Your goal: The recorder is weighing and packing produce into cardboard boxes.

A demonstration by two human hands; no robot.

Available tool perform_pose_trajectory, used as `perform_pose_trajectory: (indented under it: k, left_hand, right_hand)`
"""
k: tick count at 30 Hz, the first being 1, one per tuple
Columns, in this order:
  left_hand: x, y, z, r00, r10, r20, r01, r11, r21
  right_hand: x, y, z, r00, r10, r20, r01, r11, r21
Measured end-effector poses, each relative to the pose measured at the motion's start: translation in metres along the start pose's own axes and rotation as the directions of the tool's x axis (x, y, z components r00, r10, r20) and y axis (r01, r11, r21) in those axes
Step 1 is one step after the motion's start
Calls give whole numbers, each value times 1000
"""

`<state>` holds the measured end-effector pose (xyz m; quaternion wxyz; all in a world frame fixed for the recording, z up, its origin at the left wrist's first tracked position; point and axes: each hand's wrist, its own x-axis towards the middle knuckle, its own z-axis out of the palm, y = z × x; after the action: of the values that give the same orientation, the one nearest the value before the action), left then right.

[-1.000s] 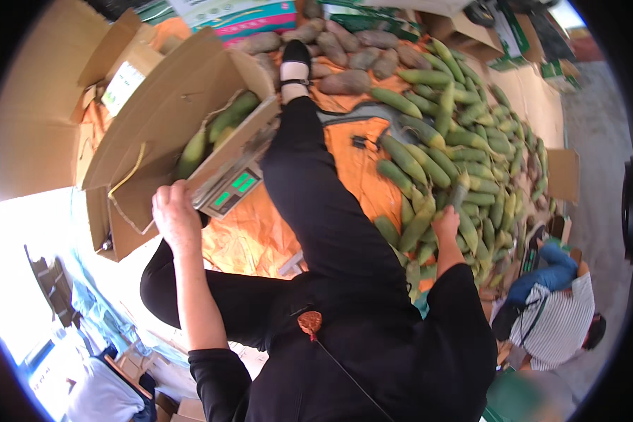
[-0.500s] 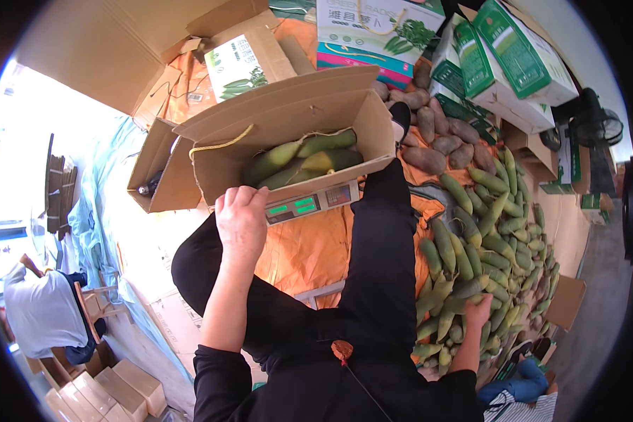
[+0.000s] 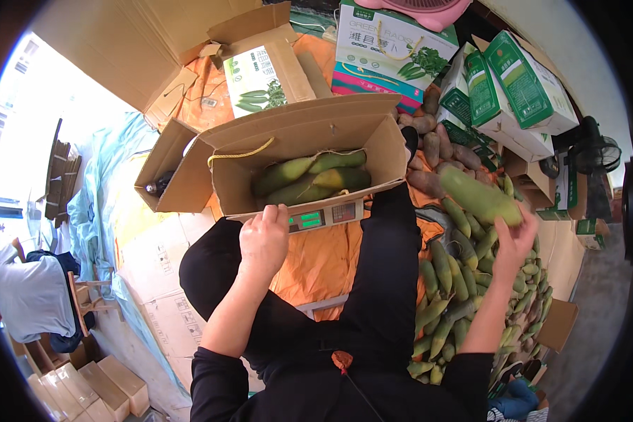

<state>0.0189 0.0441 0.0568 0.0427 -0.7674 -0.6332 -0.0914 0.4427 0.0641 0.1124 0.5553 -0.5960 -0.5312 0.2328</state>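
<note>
A green radish [image 3: 477, 197] is held up by its near end in my right hand [image 3: 517, 235], above the right-hand pile. My left hand [image 3: 265, 235] has its fingers closed on the near rim of an open cardboard box [image 3: 302, 126]. Inside that box several green radishes [image 3: 281, 177] lie side by side, and a yellow rope handle [image 3: 243, 152] hangs on its inner wall. The box rests on a digital scale [image 3: 328, 215] with a lit green display, partly hidden by the box and my left hand.
A large heap of green radishes [image 3: 454, 271] spreads to the right, with brownish-red roots [image 3: 425, 183] beyond. Printed cartons [image 3: 394, 42] and green boxes [image 3: 527, 74] stand at the back, near a small black fan [image 3: 598, 153]. Orange sheeting [image 3: 313, 264] covers the ground between my legs.
My right hand has lifted a green radish from the heap and moved it forward and up. My left hand stays at the box rim. The whole view has shifted slightly.
</note>
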Motion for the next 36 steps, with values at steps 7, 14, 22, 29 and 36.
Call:
perform_pose_trajectory:
  k: [7,14,22,29,36]
  left_hand:
    - [-6,4,4,998,69,11,-70,985,161]
    - [0,8,1,999,27,25,-30,992,124]
    - [6,2,0,993,-48,-109,44,998,-42]
    - [16,1,1,993,-96,-66,94,995,-33]
    - [22,12,-5,991,-132,-16,130,986,-100]
  right_hand:
    - [31,-53,137,944,-124,306,82,986,147]
    - [22,-29,254,892,42,450,-33,999,-29]
    - [18,-7,259,762,149,630,-197,980,7]
    - [15,26,116,895,294,334,-368,911,185]
    - [-142,198,25,741,634,223,-633,770,-84]
